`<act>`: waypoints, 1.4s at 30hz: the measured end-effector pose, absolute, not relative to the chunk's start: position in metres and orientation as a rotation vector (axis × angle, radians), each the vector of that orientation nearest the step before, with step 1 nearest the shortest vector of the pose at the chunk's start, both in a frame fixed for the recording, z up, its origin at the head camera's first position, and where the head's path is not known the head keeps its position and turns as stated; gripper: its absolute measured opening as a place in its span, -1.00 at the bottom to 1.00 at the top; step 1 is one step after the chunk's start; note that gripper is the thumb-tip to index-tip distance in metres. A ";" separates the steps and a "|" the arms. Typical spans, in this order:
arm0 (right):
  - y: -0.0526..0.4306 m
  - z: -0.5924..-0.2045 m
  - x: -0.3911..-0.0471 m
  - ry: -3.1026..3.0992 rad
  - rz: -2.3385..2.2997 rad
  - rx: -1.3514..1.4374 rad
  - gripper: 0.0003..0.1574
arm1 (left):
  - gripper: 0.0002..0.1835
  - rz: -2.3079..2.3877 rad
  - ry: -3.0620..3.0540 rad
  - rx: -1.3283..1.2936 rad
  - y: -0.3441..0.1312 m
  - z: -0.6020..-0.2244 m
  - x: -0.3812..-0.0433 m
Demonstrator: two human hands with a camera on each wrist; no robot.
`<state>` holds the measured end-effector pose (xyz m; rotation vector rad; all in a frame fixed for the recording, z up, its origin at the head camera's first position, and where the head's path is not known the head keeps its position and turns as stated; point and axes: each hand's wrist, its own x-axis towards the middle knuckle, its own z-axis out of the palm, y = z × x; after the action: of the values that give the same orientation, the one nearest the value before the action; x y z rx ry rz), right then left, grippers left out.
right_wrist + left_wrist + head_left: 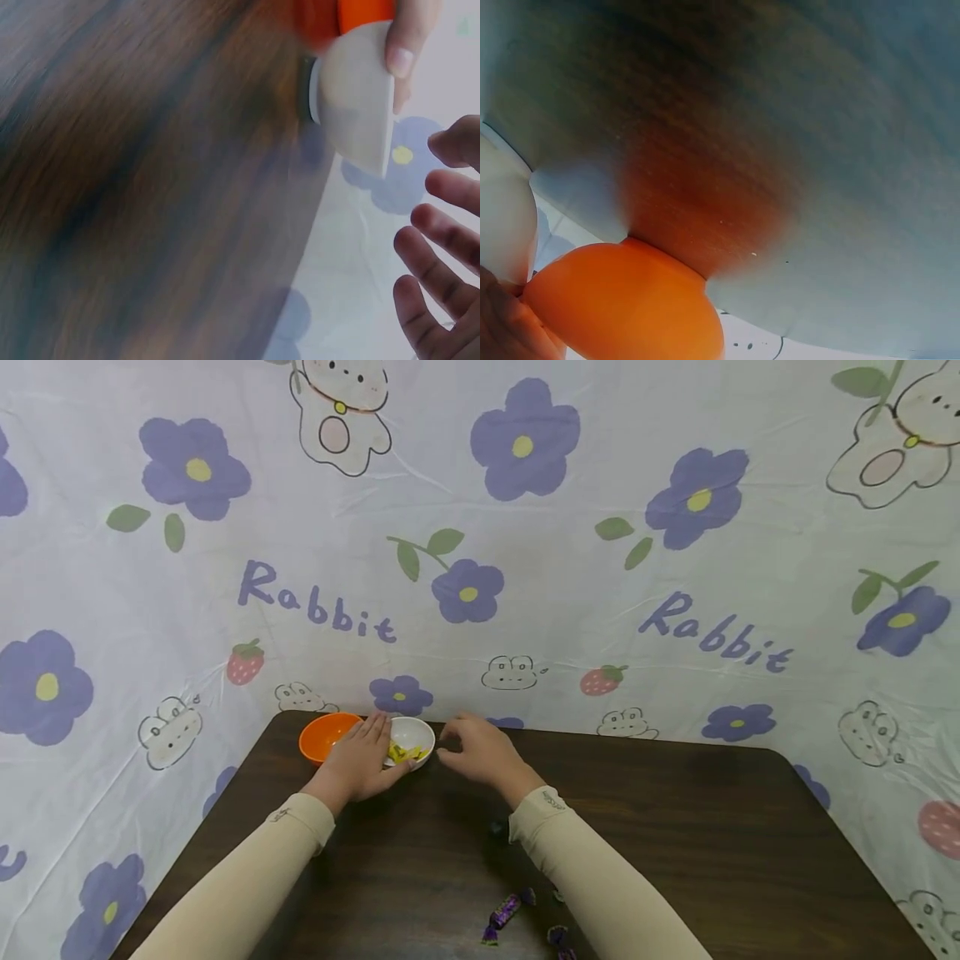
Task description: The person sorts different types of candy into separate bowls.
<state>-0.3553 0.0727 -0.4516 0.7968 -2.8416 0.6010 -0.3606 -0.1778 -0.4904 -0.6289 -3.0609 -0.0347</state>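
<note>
A white bowl [420, 730] with several small yellow pieces [405, 753] in it stands at the table's back left. The orange bowl [318, 739] is just left of it. My left hand [358, 760] lies over the bowls where they meet, its fingers straight and its thumb on the white bowl's near rim. In the right wrist view that thumb [403, 56] touches the white bowl's [356, 97] rim. Just right of the white bowl is my right hand [480, 752], apart from it. Its fingers are spread and loosely bent, holding nothing. The left wrist view shows the orange bowl [630, 300] from the side.
Purple wrapped candies [504, 917] lie near the table's front, one partly beside my right sleeve [592, 868]. A small dark object [498, 831] sits near the right cuff. A patterned cloth [562, 568] hangs behind the dark wooden table [675, 818].
</note>
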 end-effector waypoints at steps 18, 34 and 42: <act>0.133 -0.438 -0.286 -2.797 0.512 0.896 -0.72 | 0.08 -0.123 -3.055 -0.639 -0.186 -0.491 -0.355; 0.192 -0.441 -0.226 -2.846 0.551 0.887 -0.73 | 0.10 -0.148 -3.010 -0.641 -0.189 -0.490 -0.356; 0.210 -0.443 -0.202 -2.904 0.630 0.842 -0.76 | 0.11 -0.138 -3.009 -0.638 -0.196 -0.491 -0.357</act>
<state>-0.2015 0.2100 -0.4434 0.8419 -2.9035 0.6297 -0.3570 -0.1964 -0.4907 -0.6376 -3.0088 -0.1385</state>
